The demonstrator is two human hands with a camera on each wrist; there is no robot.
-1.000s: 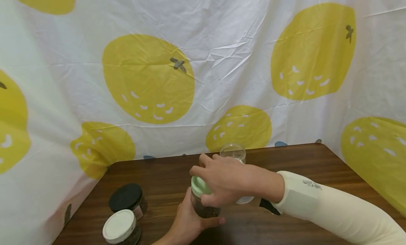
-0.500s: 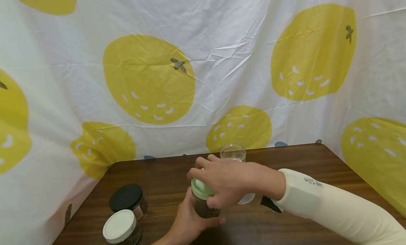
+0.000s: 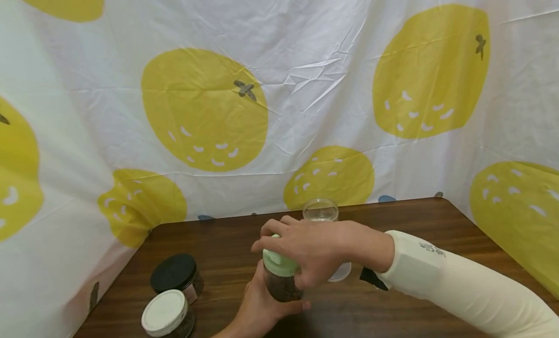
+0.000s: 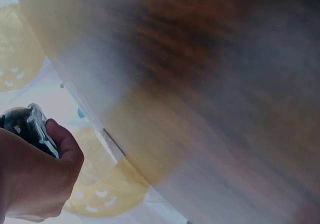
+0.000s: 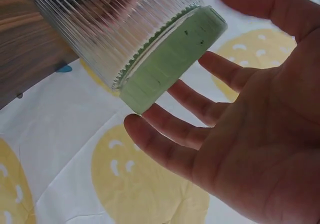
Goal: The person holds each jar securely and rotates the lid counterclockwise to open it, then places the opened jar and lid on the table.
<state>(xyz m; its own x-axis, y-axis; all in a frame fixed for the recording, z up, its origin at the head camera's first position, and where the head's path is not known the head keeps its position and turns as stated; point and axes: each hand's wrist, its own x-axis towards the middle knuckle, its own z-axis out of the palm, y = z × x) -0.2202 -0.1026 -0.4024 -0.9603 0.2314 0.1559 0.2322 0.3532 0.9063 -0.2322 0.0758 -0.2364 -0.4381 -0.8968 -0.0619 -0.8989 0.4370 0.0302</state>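
Wooden table [image 3: 393, 306]; green lid [image 3: 280, 266] still on jar [image 3: 281, 287].
Jar gripped by left fingers [image 3: 258, 285]; lid touched by loosely spread right fingers [image 5: 162, 149].

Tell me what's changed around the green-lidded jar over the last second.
The right grip has spread over the green lid: thumb swung right, fingers a little left, uncovering more of it. Whether the lid turned, I can't tell. The left grip still holds the glass jar; the black-lidded jar and white-lidded jar haven't moved.
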